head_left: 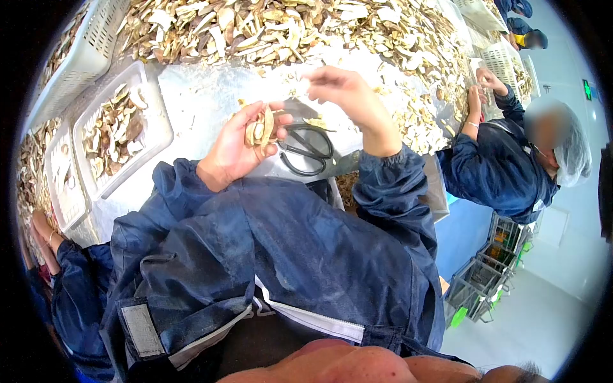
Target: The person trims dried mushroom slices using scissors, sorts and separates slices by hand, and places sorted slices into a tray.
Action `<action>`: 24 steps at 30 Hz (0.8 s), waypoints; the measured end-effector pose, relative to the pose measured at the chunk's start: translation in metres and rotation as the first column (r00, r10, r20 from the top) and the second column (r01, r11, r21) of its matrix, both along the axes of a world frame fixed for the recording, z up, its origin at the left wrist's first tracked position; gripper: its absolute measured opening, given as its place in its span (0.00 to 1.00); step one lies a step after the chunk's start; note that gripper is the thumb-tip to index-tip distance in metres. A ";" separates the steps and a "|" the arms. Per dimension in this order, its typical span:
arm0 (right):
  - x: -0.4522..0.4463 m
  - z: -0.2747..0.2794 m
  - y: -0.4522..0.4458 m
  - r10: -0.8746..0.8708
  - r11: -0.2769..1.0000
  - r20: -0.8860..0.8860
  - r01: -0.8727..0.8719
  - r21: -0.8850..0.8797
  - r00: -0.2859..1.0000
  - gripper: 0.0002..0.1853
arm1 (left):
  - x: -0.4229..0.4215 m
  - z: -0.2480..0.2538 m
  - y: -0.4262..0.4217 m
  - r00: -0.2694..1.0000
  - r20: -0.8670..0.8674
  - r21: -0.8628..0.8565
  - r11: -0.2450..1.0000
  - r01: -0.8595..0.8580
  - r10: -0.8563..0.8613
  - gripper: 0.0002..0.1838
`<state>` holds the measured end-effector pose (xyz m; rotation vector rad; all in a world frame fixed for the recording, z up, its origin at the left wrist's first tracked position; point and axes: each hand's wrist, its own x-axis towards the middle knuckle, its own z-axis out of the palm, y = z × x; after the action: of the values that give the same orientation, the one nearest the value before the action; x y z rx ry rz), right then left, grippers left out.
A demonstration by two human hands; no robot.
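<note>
My left hand [228, 150] is palm up, its fingers curled around several pale dried mushroom slices [258, 129]. To the right and a little higher, my right hand [348, 96] hovers over the worktable [191, 96], its fingers slightly bent and apart, nothing visible in them. Black-handled scissors [308, 167] lie on the table between my hands, near its front edge. A loose mushroom slice [317, 123] rests just above the handles. Across the far side spreads a large heap of dried mushroom slices [274, 32].
At left stand a white tray [167, 131] of mushroom slices, a smaller basket [67, 207] and a tall perforated crate [102, 32]. A co-worker in a hair net [504, 156] works at right; another person's arm [48, 239] reaches in at left. Metal racks [488, 271] stand behind.
</note>
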<state>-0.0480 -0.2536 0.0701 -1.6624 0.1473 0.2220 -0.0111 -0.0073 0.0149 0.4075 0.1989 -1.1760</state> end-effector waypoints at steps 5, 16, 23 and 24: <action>0.036 -0.030 -0.017 -0.117 0.728 0.344 0.316 -0.609 0.932 0.16 | -0.002 -0.003 0.002 0.999 -0.029 0.052 0.998 0.030 -0.029 0.19; 0.029 -0.045 -0.030 -0.179 0.731 0.182 0.255 -0.633 0.967 0.15 | -0.001 -0.006 0.013 0.999 -0.038 0.040 0.999 0.017 -0.015 0.16; 0.020 -0.040 -0.007 -0.084 0.611 0.348 0.324 -0.722 0.934 0.14 | -0.001 -0.008 0.007 0.998 -0.031 0.012 0.998 0.060 -0.060 0.17; 0.021 -0.044 -0.004 -0.036 0.573 0.376 0.327 -0.751 0.926 0.14 | -0.001 -0.008 0.008 0.998 -0.024 0.015 0.999 0.053 -0.052 0.17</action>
<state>-0.0271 -0.2581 0.0261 -2.5628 0.1891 -0.3562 -0.0119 0.0002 0.0071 0.4149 0.2186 -1.2320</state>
